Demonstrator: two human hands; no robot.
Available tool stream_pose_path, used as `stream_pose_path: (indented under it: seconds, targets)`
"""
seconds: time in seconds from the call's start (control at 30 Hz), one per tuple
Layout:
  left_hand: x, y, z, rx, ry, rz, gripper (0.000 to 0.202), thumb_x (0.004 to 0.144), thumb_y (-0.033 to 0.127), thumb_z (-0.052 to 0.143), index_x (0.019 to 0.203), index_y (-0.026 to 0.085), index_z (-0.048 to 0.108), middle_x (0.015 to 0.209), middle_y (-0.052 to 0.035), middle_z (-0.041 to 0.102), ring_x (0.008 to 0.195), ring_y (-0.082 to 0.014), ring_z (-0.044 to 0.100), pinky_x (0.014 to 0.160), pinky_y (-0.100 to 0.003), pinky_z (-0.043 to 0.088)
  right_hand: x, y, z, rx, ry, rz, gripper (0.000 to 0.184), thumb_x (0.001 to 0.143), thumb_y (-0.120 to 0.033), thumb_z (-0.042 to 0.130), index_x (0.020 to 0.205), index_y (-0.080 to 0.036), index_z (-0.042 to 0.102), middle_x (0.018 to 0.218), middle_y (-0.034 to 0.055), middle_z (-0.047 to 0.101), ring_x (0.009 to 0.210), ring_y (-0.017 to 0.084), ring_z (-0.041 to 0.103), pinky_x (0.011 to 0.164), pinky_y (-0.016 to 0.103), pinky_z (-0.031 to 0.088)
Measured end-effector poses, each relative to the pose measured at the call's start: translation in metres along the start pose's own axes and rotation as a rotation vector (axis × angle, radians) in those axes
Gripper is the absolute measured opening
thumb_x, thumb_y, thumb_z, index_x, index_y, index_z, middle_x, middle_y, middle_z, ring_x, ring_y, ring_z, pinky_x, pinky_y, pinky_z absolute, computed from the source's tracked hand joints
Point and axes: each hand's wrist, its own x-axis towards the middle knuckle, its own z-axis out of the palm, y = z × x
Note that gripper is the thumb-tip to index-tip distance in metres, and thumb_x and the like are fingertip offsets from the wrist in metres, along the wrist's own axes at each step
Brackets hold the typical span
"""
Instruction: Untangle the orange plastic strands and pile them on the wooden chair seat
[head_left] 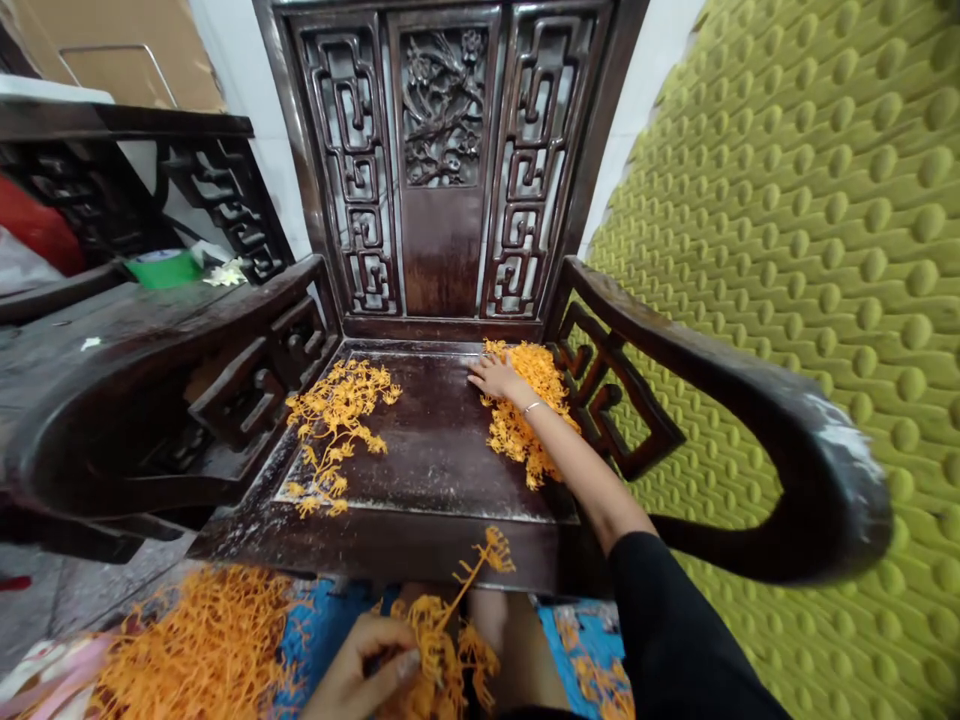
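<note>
At the bottom of the head view, my left hand [367,665] has its fingers curled round a bunch of orange plastic flower sprigs [435,650]. One long stem with a frilly tip sticks up out of the bunch. My right hand [496,378] rests, fingers spread, at the inner edge of a dense pile of orange flower pieces [544,375] on the right of the dark wooden chair seat [435,450]. A looser pile of orange sprigs [341,400] lies on the seat's left side. Whether a small piece is under my right fingers is hidden.
A large heap of orange sprigs [206,645] sits low on the left, beside blue material [319,620]. Curved chair arms [750,400] flank the seat, with a carved backrest [442,240] behind. Padded yellow-green material [825,270] stands at right. On another seat is a green container [163,268].
</note>
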Motion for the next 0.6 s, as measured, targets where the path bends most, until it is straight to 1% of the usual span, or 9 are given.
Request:
stream_pose_path:
  seconds: [0.07,0.13,0.17,0.23,0.3,0.4,0.47,0.53,0.6]
  targets:
    - [-0.007,0.003,0.002,-0.072,-0.030,-0.015,0.045,0.065,0.062,0.072,0.073,0.018,0.073,0.070,-0.0024,0.060,0.053,-0.0103,0.049,0.050,-0.021,0.042,-0.019,-0.020,-0.011,0.083,0.070,-0.064,0.040,0.097,-0.032,0.043,0.134,-0.017,0.052,0.151,0.0135,0.034,0.141,0.032,0.025,0.114,0.059,0.013]
    - [-0.014,0.002,0.004,-0.137,-0.001,-0.005,0.040,0.064,0.057,0.077,0.073,0.018,0.073,0.070,-0.0017,0.060,0.052,-0.0099,0.049,0.050,-0.022,0.043,-0.049,-0.047,-0.021,0.156,0.127,-0.142,0.044,0.101,-0.033,0.031,0.139,-0.019,0.045,0.152,0.0097,0.034,0.141,0.024,0.028,0.116,0.050,0.017]
    - [-0.016,0.002,0.004,-0.172,0.033,0.001,0.038,0.062,0.054,0.079,0.073,0.018,0.074,0.071,-0.0023,0.062,0.056,-0.0117,0.053,0.054,-0.022,0.045,-0.069,-0.061,-0.024,0.206,0.148,-0.192,0.044,0.101,-0.034,0.028,0.138,-0.020,0.046,0.149,0.0084,0.040,0.139,0.021,0.034,0.116,0.045,0.022]
    - [-0.021,0.001,0.007,-0.275,0.117,-0.018,0.039,0.058,0.052,0.081,0.076,0.018,0.075,0.075,-0.0043,0.066,0.069,-0.0168,0.060,0.065,-0.025,0.050,-0.118,-0.087,-0.027,0.377,0.167,-0.307,0.042,0.100,-0.041,0.031,0.128,-0.023,0.057,0.138,0.0058,0.054,0.129,0.018,0.047,0.110,0.040,0.033]
    - [-0.024,0.004,0.012,-0.421,0.188,-0.081,0.043,0.054,0.053,0.083,0.079,0.018,0.075,0.077,-0.0057,0.069,0.076,-0.0205,0.063,0.069,-0.028,0.052,-0.173,-0.108,-0.024,0.823,0.145,-0.379,0.043,0.097,-0.049,0.035,0.112,-0.023,0.067,0.122,0.0067,0.065,0.118,0.021,0.056,0.106,0.042,0.038]
    - [-0.031,0.015,0.025,-0.580,0.263,-0.124,0.044,0.051,0.050,0.085,0.079,0.018,0.074,0.073,-0.0054,0.069,0.071,-0.0201,0.063,0.064,-0.027,0.051,-0.247,-0.128,-0.018,1.485,-0.144,-0.297,0.067,0.093,-0.066,0.018,0.109,-0.022,0.067,0.103,0.0092,0.070,0.100,0.023,0.065,0.095,0.044,0.045]
    - [-0.036,0.023,0.034,-0.593,0.238,-0.100,0.042,0.053,0.048,0.084,0.078,0.017,0.073,0.068,-0.0042,0.067,0.064,-0.0177,0.060,0.060,-0.026,0.049,-0.280,-0.138,-0.015,1.754,-0.256,-0.211,0.073,0.087,-0.075,0.020,0.115,-0.021,0.062,0.102,0.0105,0.069,0.090,0.022,0.066,0.086,0.041,0.048]
    - [-0.042,0.026,0.041,-0.541,0.162,-0.060,0.040,0.059,0.050,0.081,0.077,0.016,0.072,0.064,-0.0030,0.064,0.060,-0.0154,0.056,0.058,-0.024,0.046,-0.299,-0.144,-0.014,1.840,-0.224,-0.113,0.063,0.082,-0.073,0.043,0.115,-0.022,0.059,0.095,0.0080,0.067,0.077,0.018,0.064,0.075,0.034,0.049]
    - [-0.047,0.023,0.044,-0.417,0.082,0.030,0.038,0.067,0.053,0.074,0.075,0.016,0.071,0.065,-0.0030,0.063,0.062,-0.0156,0.055,0.062,-0.025,0.045,-0.307,-0.147,-0.015,1.765,-0.156,-0.001,0.047,0.079,-0.061,0.060,0.101,-0.020,0.063,0.071,0.0004,0.060,0.057,0.011,0.052,0.059,0.026,0.043]
